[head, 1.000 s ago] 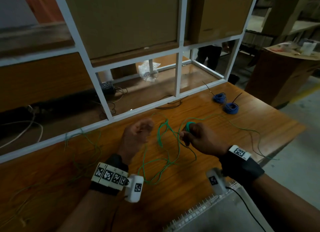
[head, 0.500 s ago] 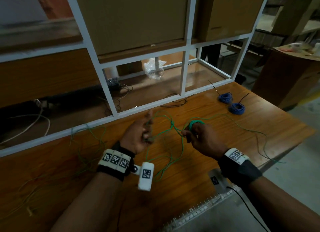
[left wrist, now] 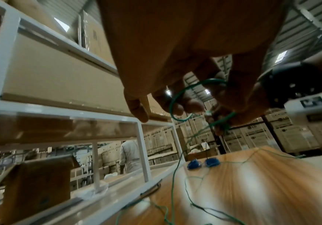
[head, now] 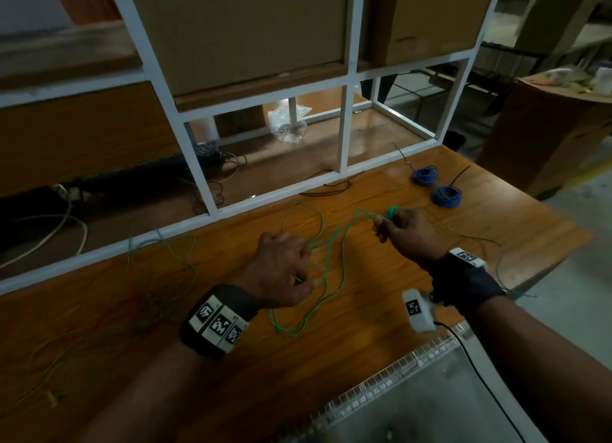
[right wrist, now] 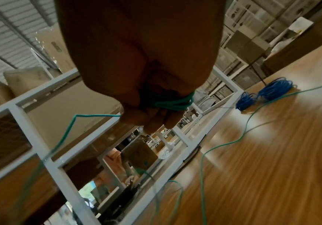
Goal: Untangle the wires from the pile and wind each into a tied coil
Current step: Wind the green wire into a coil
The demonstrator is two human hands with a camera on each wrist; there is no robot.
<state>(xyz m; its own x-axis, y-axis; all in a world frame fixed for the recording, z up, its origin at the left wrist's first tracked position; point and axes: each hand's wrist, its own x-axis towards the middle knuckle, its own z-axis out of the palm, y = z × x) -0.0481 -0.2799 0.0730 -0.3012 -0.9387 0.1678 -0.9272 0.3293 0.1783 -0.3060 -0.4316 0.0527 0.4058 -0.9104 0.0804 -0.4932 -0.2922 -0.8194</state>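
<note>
A long green wire point(head: 334, 244) lies in loose loops on the wooden table point(head: 364, 326). My right hand point(head: 389, 224) is a fist with a small green coil point(head: 392, 212) wound round its fingers; in the right wrist view the coil point(right wrist: 173, 102) circles the fingers and a strand point(right wrist: 91, 116) leaves the pinch leftward. My left hand point(head: 298, 270) hovers knuckles up just left of it, fingers curled on the same wire. A loop of green wire point(left wrist: 177, 103) passes round those fingers in the left wrist view. The strand runs raised between both hands.
Two tied blue coils point(head: 425, 176) point(head: 447, 196) lie at the table's far right. More tangled green wire point(head: 159, 270) lies at the left. A white shelf frame point(head: 205, 194) borders the table's far edge. A grey ridged sheet point(head: 414, 393) lies near me.
My left hand has turned knuckles up, lowered toward the table and curled its fingers on the green wire. My right hand still holds its coil, now a little further away.
</note>
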